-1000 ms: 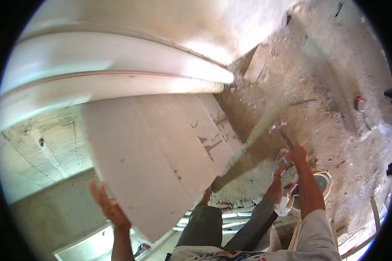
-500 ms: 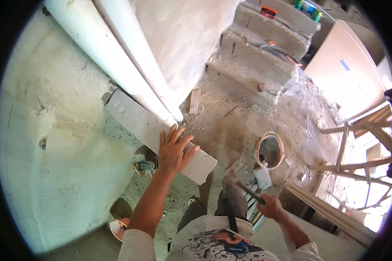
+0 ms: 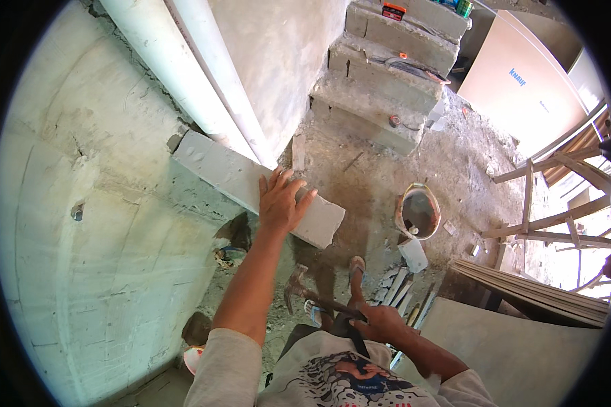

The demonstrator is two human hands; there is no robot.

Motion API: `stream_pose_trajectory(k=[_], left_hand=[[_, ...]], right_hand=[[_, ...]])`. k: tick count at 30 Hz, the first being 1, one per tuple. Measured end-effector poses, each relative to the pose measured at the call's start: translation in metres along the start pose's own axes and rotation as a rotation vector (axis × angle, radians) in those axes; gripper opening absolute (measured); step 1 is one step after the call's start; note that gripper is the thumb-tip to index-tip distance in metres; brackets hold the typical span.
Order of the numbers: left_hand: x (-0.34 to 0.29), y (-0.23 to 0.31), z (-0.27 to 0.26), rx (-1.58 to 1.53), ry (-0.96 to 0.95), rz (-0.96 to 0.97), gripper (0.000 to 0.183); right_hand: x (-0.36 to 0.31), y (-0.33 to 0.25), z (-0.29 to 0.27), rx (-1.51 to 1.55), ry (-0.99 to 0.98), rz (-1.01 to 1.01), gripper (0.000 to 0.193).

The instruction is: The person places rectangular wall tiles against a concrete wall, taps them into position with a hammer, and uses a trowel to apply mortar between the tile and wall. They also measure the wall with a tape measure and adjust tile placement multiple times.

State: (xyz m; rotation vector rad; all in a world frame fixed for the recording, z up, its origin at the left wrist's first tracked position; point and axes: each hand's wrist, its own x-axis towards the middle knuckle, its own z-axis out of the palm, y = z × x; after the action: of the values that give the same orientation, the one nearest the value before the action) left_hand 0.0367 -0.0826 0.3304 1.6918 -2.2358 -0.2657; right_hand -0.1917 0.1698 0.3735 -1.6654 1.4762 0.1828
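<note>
A long pale grey block (image 3: 319, 217) with a broken right end runs from the left wall along the foot of two pipes. My left hand (image 3: 280, 202) rests on top of it, fingers spread toward the block's far edge and thumb apart. In front of my waist, my right hand (image 3: 380, 324) is wrapped round the dark handle of a hammer (image 3: 329, 303). The hammer's head hangs to the left, below the block and apart from it.
Two white pipes (image 3: 220, 88) rise behind the block. Concrete steps (image 3: 366, 102) climb beyond. A bucket (image 3: 433, 234) with a grey mix stands right of centre, a pale offcut (image 3: 413, 255) beside it. Boards (image 3: 523, 292) are stacked at right, near a wooden trestle (image 3: 543, 220).
My right hand has swung the hammer left and inward, in front of my body. My left hand stays on the block. The view has shifted slightly.
</note>
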Motion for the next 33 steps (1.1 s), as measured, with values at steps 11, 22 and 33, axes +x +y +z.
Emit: stream_pose_trajectory(k=[11,22,33], left_hand=[[0.001,0.001,0.000,0.067,-0.009,-0.013,0.050],[0.001,0.003,0.000,0.051,-0.011,-0.023,0.046],[0.001,0.000,0.005,0.007,0.052,0.013,0.045]], right_hand=[[0.001,-0.006,-0.040,-0.007,0.043,0.147,0.043],[0.001,0.001,0.003,0.034,-0.021,0.017,0.044],[-0.008,0.017,-0.006,0.097,0.015,-0.079,0.042]])
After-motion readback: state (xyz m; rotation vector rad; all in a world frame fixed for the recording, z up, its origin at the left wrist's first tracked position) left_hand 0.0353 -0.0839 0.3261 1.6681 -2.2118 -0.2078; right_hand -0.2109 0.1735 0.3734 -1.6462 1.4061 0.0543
